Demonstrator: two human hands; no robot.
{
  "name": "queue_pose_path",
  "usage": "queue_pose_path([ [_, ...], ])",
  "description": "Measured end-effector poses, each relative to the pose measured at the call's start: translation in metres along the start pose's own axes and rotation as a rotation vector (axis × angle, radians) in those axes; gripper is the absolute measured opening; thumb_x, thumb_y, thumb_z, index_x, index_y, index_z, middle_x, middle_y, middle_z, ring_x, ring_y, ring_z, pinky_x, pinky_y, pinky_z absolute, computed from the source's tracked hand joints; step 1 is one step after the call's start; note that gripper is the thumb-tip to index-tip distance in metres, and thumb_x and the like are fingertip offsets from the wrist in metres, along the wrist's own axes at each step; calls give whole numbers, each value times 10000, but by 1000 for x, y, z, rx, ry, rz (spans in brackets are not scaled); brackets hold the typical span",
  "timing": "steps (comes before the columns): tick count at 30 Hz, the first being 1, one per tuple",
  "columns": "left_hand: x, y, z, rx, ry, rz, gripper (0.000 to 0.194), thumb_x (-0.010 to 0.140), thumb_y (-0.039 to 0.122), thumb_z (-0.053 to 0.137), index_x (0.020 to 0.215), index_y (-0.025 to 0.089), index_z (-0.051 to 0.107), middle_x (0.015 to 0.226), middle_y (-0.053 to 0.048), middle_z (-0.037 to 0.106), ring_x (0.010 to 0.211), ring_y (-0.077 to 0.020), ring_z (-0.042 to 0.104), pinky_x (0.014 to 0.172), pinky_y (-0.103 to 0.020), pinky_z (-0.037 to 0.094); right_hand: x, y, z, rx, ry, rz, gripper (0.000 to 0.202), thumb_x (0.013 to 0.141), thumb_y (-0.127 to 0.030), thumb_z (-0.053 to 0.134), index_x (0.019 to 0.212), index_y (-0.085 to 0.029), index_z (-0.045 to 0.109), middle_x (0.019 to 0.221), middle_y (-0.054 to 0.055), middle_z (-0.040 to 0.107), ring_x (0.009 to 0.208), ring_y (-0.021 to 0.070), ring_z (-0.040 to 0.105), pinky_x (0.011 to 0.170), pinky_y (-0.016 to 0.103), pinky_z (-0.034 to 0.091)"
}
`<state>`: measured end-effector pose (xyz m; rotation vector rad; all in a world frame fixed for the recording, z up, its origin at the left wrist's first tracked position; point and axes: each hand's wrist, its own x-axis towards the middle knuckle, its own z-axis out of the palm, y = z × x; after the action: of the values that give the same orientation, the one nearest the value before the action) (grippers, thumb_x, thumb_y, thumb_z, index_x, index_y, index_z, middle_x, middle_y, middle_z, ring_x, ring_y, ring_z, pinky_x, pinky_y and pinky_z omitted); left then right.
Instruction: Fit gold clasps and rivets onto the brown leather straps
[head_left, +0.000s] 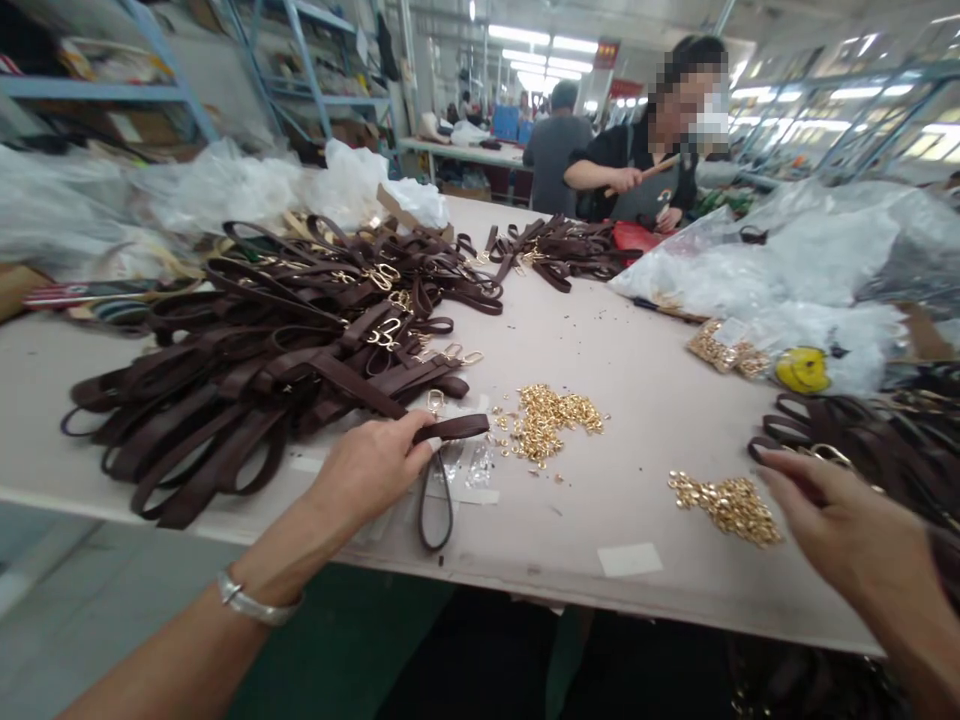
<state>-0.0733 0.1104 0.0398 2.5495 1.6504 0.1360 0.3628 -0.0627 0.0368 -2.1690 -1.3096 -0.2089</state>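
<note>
My left hand (382, 455) is closed on a dark brown strap (461, 428) near the table's front edge; a loop of it hangs below the fingers. A large pile of brown straps with gold clasps (247, 380) lies beyond and left of that hand. My right hand (832, 510) is at the right, by another heap of brown straps (870, 440); its fingers are bent at a strap's end, and whether they grip it cannot be made out. Between the hands lie two heaps of small gold metal pieces, one central (551, 420) and one nearer the right hand (731, 508).
Clear plastic bags (802, 250) lie at the right, more bags (225, 190) at the back left. A bag of gold parts (727, 348) is at the right. Across the table (525, 530) a person (637, 170) holds a wooden-handled tool. More straps (562, 245) lie near them.
</note>
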Motion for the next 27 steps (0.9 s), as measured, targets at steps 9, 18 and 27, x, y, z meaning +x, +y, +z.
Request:
queue_pose_path([
  [9, -56, -24, -4, -587, -15, -179, 276, 921, 412, 452, 928, 238, 666, 786, 8, 716, 751, -209, 647, 692, -283, 437, -60, -151, 96, 111, -374, -336, 200, 954, -327, 535, 981, -216, 699, 935, 45, 730, 843, 217, 686, 778, 343, 508],
  [18, -92, -22, 28, -1154, 165, -476, 215, 768, 349, 688, 848, 196, 561, 750, 21, 636, 701, -157, 627, 642, -243, 461, -58, -138, 109, -72, -307, -626, 384, 1023, -408, 332, 917, -233, 657, 855, 53, 663, 793, 221, 648, 734, 355, 483],
  [27, -67, -15, 12, -293, 119, -324, 300, 847, 290, 591, 1144, 248, 599, 796, 4, 686, 735, -202, 651, 658, -296, 418, -54, -129, 106, 50, -310, -659, 339, 1006, -405, 374, 907, -229, 646, 894, 57, 688, 836, 215, 665, 786, 350, 499],
])
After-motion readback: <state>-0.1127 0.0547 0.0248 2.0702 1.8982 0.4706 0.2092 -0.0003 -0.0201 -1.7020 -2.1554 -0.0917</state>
